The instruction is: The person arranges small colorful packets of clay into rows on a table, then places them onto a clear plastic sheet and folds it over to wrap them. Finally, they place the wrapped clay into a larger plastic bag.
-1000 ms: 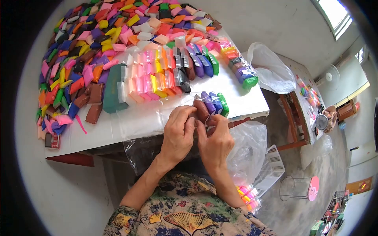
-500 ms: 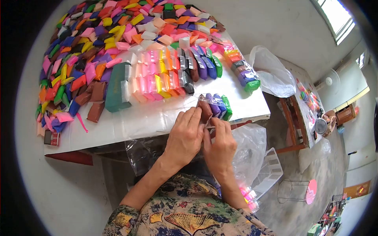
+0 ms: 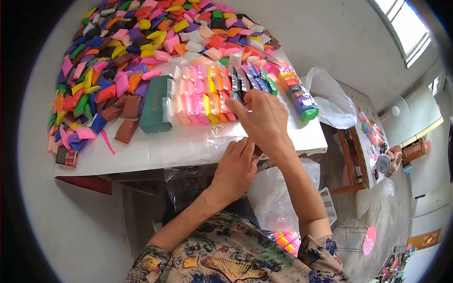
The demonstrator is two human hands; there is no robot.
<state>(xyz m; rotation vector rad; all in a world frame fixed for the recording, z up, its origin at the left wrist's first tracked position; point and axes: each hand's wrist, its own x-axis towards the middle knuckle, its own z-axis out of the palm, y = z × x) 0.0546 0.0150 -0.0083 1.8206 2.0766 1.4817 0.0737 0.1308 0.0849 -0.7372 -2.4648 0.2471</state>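
Observation:
My right hand [image 3: 265,118] reaches over the front right of the rows of coloured packets [image 3: 196,96], its thumb and fingers bent around the black packets at the row's end. What lies between its fingertips is hidden. My left hand [image 3: 234,167] is at the table's front edge, its fingers closed together beneath my right wrist; a bit of something dark brown shows beside them, mostly hidden. Left of the rows stands a dark green block [image 3: 155,104]. A clear bag of packets in several colours [image 3: 298,94] lies to the right of the rows.
A large heap of loose coloured packets [image 3: 113,61] covers the table's back and left. The white table [image 3: 137,158] has its front edge near my left hand. Plastic bags [image 3: 330,101] hang at the right corner and below the edge. A pink-topped stool [image 3: 369,240] stands right.
My right hand has left my left hand's side and moved up and forward to the rows. The brown, purple, blue and green packets at the front edge are now mostly hidden. The view has shifted slightly.

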